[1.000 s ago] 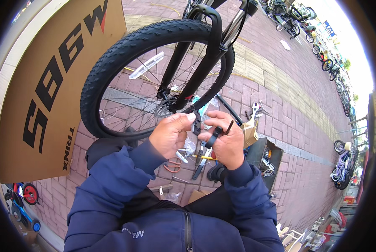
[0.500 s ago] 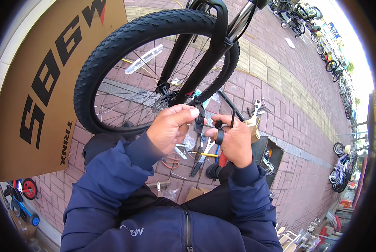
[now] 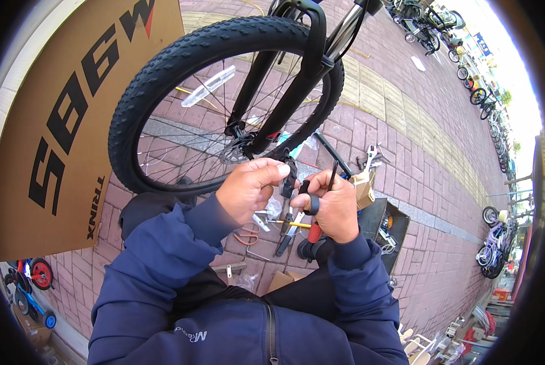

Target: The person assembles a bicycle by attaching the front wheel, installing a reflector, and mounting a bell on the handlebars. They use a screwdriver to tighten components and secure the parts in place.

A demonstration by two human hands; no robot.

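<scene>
A small black part (image 3: 289, 176) sat pinched between the fingertips of the left hand (image 3: 248, 188), just in front of the wheel's hub (image 3: 239, 137) and a little to its right. The right hand (image 3: 330, 204) was closed around a thin black key (image 3: 332, 174), whose free end stood up above the fist, and a black ring-like piece showed at its thumb; the key's lower end was hidden in the hand. The two hands were close together, the black part between them, and whether the key touched the part could not be told.

Just beyond the hands rose the front wheel (image 3: 163, 79) with its knobby black tyre, held in a black fork (image 3: 303, 55) that ran up and to the far right. A clear reflector (image 3: 208, 86) hung in the spokes on the far left side.

On the brick paving (image 3: 406, 134) below the hands lay scattered tools: orange-handled pliers (image 3: 246, 234), a yellow-handled tool (image 3: 294, 224) and a red-handled one (image 3: 312, 234), partly hidden by the right wrist. A black box (image 3: 385, 228) of small parts stood just right of the right hand. A large cardboard box (image 3: 53, 134) leaned at the left. Small bicycles (image 3: 32, 280) stood near left, and more bicycles (image 3: 494, 243) stood parked far to the right.
</scene>
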